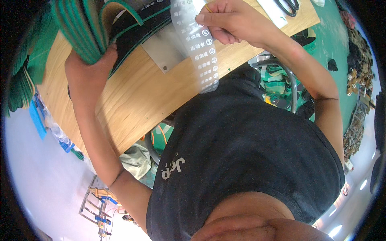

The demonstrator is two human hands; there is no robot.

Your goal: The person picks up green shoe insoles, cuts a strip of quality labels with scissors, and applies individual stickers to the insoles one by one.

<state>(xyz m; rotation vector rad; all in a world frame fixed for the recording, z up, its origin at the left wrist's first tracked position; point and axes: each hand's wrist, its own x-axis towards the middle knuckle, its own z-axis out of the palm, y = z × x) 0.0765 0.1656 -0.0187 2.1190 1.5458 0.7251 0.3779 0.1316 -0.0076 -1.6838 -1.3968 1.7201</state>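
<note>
The person wears a dark, near-black short-sleeved T-shirt (pixel 249 136) with a pale printed mark on the chest. Both forearms are bare; what seems a thin yellow band sits on the right hand (pixel 231 20).

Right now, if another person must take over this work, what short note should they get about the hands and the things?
Left hand: it grips a stack of green-edged flat pieces at the left end of the wooden table.
Right hand: it pinches the top of a clear strip of small round labels, which hangs down over the table edge.
Other things: a grey metal plate lies on the table under the strip; black scissors lie at the far right corner.
Done: cannot tell how many labels are already used.
Left: the strip shows many labels on it.
</note>
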